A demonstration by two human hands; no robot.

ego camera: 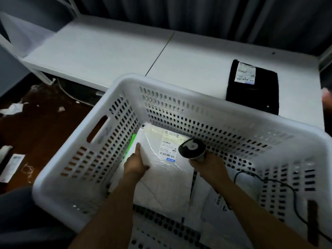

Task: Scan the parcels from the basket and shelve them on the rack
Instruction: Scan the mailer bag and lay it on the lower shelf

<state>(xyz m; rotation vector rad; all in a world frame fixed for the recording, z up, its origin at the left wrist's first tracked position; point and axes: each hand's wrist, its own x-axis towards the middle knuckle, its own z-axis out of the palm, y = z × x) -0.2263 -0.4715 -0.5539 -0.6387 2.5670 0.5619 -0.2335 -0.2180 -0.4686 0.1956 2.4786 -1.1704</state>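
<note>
A white perforated basket [86,159] fills the lower view. Inside it lies a white plastic-wrapped parcel [165,177] with a barcode label [168,148] facing up. My left hand [136,163] grips the parcel's left edge, thumb on top. My right hand [208,163] holds a black-and-white handheld scanner [191,147] just right of the label, its head lighting the label. The scanner's black cable [280,184] trails over the basket's right side. Another white parcel [221,200] lies under my right forearm.
Beyond the basket, a low white rack shelf [111,49] carries a black parcel [253,87] with a white label at its right end. Paper scraps litter the brown floor [39,123] on the left. Dark curtains hang behind.
</note>
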